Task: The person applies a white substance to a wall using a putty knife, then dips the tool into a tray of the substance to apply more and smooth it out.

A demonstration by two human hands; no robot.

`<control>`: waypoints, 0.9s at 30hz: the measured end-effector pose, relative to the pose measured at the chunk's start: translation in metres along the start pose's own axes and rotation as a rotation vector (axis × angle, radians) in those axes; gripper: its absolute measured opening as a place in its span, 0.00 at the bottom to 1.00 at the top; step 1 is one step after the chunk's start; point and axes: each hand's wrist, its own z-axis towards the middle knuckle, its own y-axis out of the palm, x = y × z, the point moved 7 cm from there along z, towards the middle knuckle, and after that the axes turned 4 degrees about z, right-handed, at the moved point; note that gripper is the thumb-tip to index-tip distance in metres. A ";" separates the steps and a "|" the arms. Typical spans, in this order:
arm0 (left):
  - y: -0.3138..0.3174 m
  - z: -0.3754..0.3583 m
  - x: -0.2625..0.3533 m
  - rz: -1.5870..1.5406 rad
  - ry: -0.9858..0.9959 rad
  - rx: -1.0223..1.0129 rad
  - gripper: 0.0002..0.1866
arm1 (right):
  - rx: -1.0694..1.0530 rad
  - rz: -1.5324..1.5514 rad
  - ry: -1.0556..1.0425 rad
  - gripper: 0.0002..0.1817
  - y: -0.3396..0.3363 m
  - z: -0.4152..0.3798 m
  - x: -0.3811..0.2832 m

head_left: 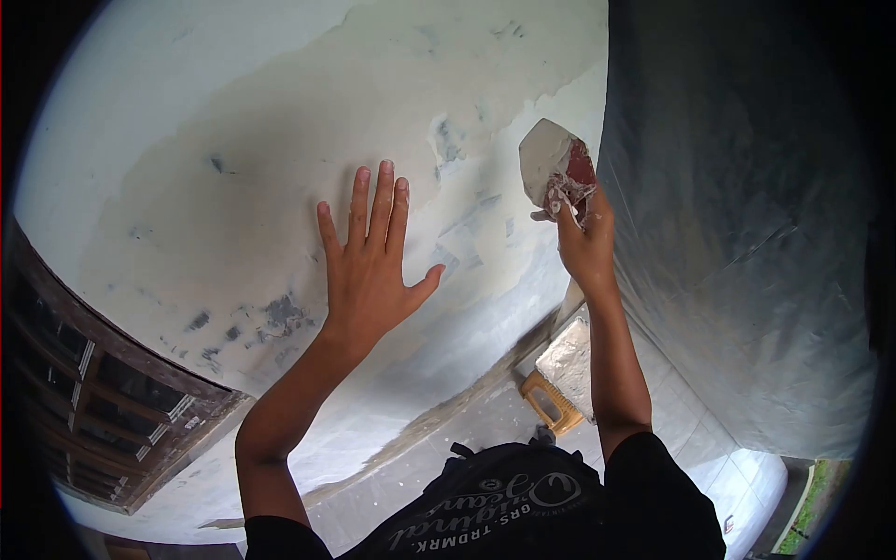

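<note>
My left hand (369, 271) lies with spread fingers against the pale, patchy wall (261, 168) and holds nothing. To its right, my right hand (583, 233) grips a putty knife (548, 157) with a wide blade and a reddish handle. White paste is smeared on the handle and on my fingers. The blade points up, close to the wall's right part. Dark marks and damp-looking patches show on the wall around my left hand.
Below my right hand, a paste-covered board (567, 359) and a yellow-handled tool (551, 403) are on the floor. A dark sheet (737, 205) hangs at the right. A brown framed window (103, 392) is at lower left.
</note>
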 end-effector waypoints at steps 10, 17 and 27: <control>-0.002 0.010 -0.008 0.055 -0.050 -0.018 0.55 | -0.029 -0.726 -0.524 0.39 0.047 0.000 0.004; -0.012 0.009 -0.013 0.082 -0.039 -0.033 0.56 | -0.011 -0.726 -0.752 0.38 0.093 0.028 0.045; -0.013 -0.004 -0.022 0.093 0.039 -0.014 0.61 | -0.184 -0.915 -0.846 0.36 0.110 0.034 0.056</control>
